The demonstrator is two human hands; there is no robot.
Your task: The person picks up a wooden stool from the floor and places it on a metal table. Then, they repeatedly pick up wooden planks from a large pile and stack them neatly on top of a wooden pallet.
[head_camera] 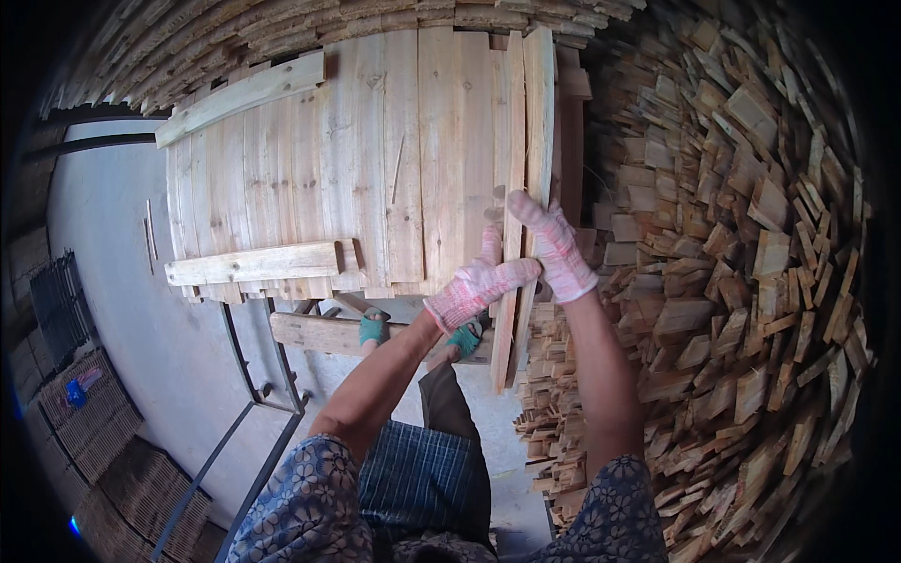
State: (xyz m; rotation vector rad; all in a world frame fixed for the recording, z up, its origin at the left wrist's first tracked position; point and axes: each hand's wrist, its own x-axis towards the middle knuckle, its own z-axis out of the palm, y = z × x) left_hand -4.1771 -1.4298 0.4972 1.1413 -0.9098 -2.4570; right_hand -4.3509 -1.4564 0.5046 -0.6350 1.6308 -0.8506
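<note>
Two long, narrow wooden boards stand on edge side by side at the right of a panel of planks [352, 162]: a left board [516, 127] and a right board [539, 112]. Their near ends stick out past the panel toward me. My left hand [482, 281], in a pink-and-white knit glove, grips the left board from its left side, with one finger lying across the top edges. My right hand [556, 246], gloved alike, holds the right board from its right side, its fingertips reaching over toward the left board. The undersides of both grips are hidden.
Short boards [253, 264] [243, 98] lie across the panel's left part, with a thin sliver [398, 169] near its middle. A big heap of wood offcuts [732, 281] fills the right. Stacked boards [281, 35] rise behind. A metal frame [274, 394] and a low plank [317, 331] stand below.
</note>
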